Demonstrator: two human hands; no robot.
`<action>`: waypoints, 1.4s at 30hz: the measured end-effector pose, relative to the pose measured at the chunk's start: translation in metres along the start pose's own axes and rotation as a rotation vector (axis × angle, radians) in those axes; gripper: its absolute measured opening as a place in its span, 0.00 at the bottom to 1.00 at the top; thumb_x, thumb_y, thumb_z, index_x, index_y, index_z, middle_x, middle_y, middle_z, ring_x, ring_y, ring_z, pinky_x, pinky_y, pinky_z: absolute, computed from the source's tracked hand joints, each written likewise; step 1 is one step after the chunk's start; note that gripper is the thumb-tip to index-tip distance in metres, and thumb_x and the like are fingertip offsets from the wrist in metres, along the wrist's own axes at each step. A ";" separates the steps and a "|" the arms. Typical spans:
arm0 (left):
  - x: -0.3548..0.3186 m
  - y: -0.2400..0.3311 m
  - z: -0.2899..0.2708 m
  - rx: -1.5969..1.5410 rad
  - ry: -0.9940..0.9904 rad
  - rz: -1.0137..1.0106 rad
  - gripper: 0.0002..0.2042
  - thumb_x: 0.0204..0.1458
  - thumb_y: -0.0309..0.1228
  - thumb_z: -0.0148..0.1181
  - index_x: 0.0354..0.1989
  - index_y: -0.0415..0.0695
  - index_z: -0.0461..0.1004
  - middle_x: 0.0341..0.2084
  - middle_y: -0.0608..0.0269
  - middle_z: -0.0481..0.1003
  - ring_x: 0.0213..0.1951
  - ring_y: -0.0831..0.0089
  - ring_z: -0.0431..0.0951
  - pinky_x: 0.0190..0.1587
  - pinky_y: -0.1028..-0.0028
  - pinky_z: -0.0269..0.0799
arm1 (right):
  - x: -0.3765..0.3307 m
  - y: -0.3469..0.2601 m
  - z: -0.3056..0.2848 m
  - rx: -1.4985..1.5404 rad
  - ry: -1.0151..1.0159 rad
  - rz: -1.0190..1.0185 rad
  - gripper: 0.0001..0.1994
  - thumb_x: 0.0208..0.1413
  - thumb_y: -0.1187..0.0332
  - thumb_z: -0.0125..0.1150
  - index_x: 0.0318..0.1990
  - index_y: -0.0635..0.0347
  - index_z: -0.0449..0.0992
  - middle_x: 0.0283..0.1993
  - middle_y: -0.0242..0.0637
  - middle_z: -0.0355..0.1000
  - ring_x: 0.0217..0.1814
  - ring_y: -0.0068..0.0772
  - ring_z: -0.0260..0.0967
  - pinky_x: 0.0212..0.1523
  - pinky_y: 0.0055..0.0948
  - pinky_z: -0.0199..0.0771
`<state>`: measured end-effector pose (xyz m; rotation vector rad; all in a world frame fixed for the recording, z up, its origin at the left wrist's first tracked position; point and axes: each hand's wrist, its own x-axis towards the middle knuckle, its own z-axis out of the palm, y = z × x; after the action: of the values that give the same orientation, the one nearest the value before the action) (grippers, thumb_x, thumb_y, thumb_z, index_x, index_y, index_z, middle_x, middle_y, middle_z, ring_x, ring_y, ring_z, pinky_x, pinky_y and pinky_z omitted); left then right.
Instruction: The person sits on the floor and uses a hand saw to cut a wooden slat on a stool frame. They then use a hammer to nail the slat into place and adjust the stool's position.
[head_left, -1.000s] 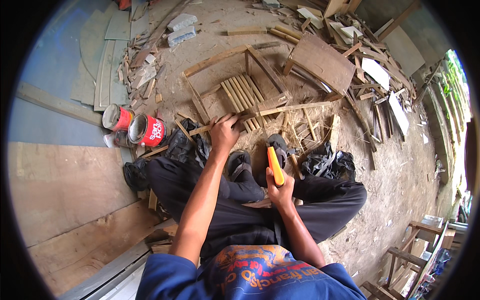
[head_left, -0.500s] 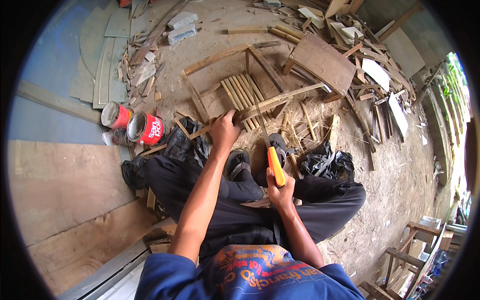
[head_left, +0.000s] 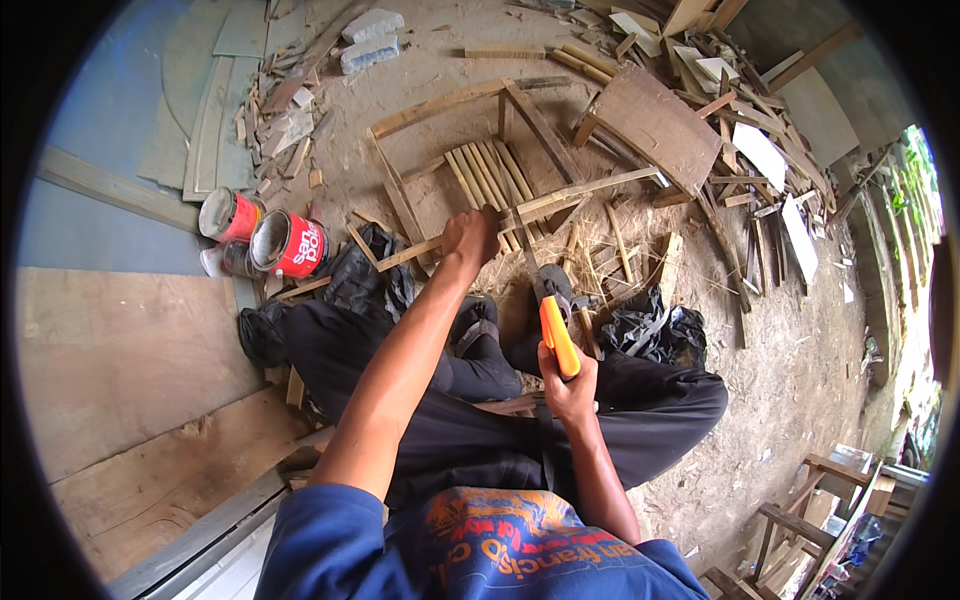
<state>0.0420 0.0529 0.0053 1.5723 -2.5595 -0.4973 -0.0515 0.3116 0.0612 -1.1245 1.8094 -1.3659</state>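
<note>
My right hand (head_left: 569, 380) is wrapped around the orange handle of a handsaw (head_left: 559, 335). Its thin blade points away from me and crosses a long narrow wooden strip (head_left: 600, 188). Left of the blade, my left hand (head_left: 470, 237) grips that strip, with its fingertips partly hidden. The strip lies across the near side of a rectangular wooden frame (head_left: 440, 107) on the ground. Within the frame, several thin slats (head_left: 480, 172) lie side by side. My feet, in dark footwear (head_left: 553, 285), are just below the strip.
Two red paint cans (head_left: 290, 243) stand at the left near black plastic bags (head_left: 365, 280). A brown board (head_left: 655, 128) sits beyond the strip's right end, before a heap of scrap wood (head_left: 760, 150). Straw-like shavings (head_left: 605, 250) litter the ground, and pale blocks (head_left: 370, 53) lie far left.
My left hand has slid to the right along the strip, closer to the saw blade. My right hand still holds the saw and has shifted only slightly.
</note>
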 end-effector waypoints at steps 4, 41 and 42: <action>0.004 -0.025 0.002 -0.003 0.008 -0.024 0.06 0.49 0.26 0.58 0.28 0.42 0.82 0.27 0.46 0.81 0.31 0.54 0.84 0.33 0.59 0.78 | 0.006 -0.024 0.002 0.050 -0.061 0.046 0.12 0.60 0.70 0.65 0.27 0.66 0.72 0.16 0.29 0.61 0.20 0.14 0.55 0.21 0.25 0.58; 0.003 -0.004 -0.030 -0.039 -0.198 -0.130 0.14 0.48 0.23 0.55 0.43 0.43 0.80 0.38 0.43 0.81 0.42 0.48 0.83 0.43 0.55 0.79 | 0.055 -0.010 0.017 -0.036 -0.073 0.031 0.08 0.58 0.72 0.63 0.28 0.65 0.74 0.14 0.35 0.61 0.18 0.15 0.55 0.20 0.27 0.60; 0.003 -0.003 -0.031 -0.046 -0.210 -0.121 0.14 0.48 0.23 0.55 0.43 0.42 0.80 0.38 0.42 0.81 0.42 0.48 0.83 0.43 0.55 0.79 | 0.052 -0.008 0.016 -0.031 -0.062 0.052 0.09 0.58 0.72 0.63 0.28 0.65 0.74 0.14 0.35 0.61 0.18 0.16 0.55 0.20 0.27 0.60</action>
<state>0.0508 0.0424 0.0331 1.7530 -2.5871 -0.7668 -0.0596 0.2574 0.0656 -1.1159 1.8091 -1.2638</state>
